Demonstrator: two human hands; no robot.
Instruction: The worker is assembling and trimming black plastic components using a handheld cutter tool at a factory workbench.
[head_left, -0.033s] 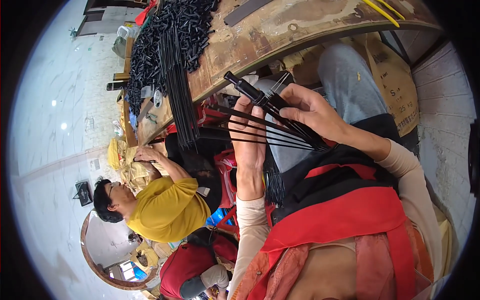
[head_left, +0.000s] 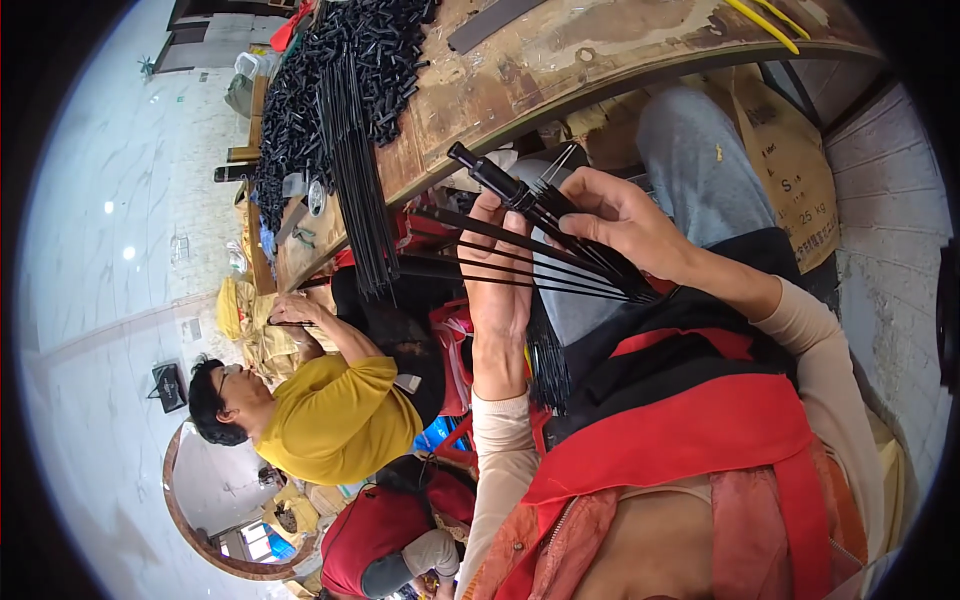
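Note:
Above my lap, both hands hold what looks like an umbrella frame, with a black ridged plastic hub (head_left: 497, 182) and thin black ribs (head_left: 575, 270) fanning from it. My left hand (head_left: 495, 275) is closed around it from below, its fingers partly hidden behind the hub. Several ribs cross in front of its palm. My right hand (head_left: 625, 225) pinches the ribs just beside the hub, thumb on top. A few bare metal wire ends (head_left: 562, 165) stick out near my right fingertips. More dark rib ends (head_left: 547, 365) hang beside my left wrist.
On the wooden table (head_left: 520, 85) lie a heap of short black plastic tubes (head_left: 300, 130), a bundle of long black ribs (head_left: 352, 190) and yellow-handled pliers (head_left: 762, 22). A printed brown sack (head_left: 785, 170) stands at right. A person in yellow (head_left: 335, 420) works at left, another in dark red (head_left: 370, 540) nearer.

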